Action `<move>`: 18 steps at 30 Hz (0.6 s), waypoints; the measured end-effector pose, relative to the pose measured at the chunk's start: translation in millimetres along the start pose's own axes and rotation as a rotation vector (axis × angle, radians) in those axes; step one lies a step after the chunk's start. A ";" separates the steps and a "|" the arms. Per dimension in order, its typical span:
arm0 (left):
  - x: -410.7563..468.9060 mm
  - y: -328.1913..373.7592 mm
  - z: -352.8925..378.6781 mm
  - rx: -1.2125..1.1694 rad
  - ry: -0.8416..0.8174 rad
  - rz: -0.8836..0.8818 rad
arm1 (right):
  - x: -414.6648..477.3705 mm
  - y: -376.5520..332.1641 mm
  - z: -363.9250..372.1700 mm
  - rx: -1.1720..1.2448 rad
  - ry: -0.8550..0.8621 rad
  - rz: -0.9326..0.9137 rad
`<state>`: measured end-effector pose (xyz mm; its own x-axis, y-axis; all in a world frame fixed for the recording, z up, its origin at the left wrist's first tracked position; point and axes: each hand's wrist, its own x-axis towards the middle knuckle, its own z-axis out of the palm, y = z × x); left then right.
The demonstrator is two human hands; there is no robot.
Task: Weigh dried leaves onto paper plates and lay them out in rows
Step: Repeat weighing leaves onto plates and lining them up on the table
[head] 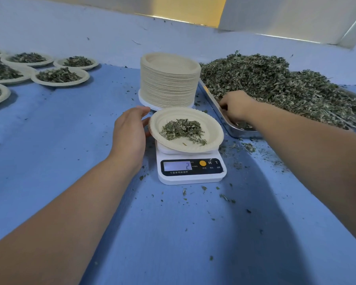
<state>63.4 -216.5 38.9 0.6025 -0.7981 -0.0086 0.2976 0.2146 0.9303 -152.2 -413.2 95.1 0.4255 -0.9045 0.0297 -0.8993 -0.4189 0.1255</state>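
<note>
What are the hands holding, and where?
Left hand touches the plate at its left rim, fingers straight, gripping nothing. Right hand reaches into the leaves in the tray; fingertips hidden, so cannot tell.

Bright even light, soft shadows, wide-angle bending toward the edges

table cover (70, 161): plain blue, a bit wrinkly, runs the whole way across
back wall (286, 13): pale shiny panels
strip between panels (183, 9): glowing yellowish
</note>
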 end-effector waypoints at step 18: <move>-5.5 4.9 -1.3 -0.003 -0.032 -0.006 | -86.3 -71.4 -62.4 0.420 0.203 -0.476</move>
<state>62.5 -210.4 43.0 0.5768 -0.8168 -0.0026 0.3032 0.2111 0.9292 -118.4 -300.3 145.4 0.7592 -0.5976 0.2580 -0.5543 -0.8013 -0.2251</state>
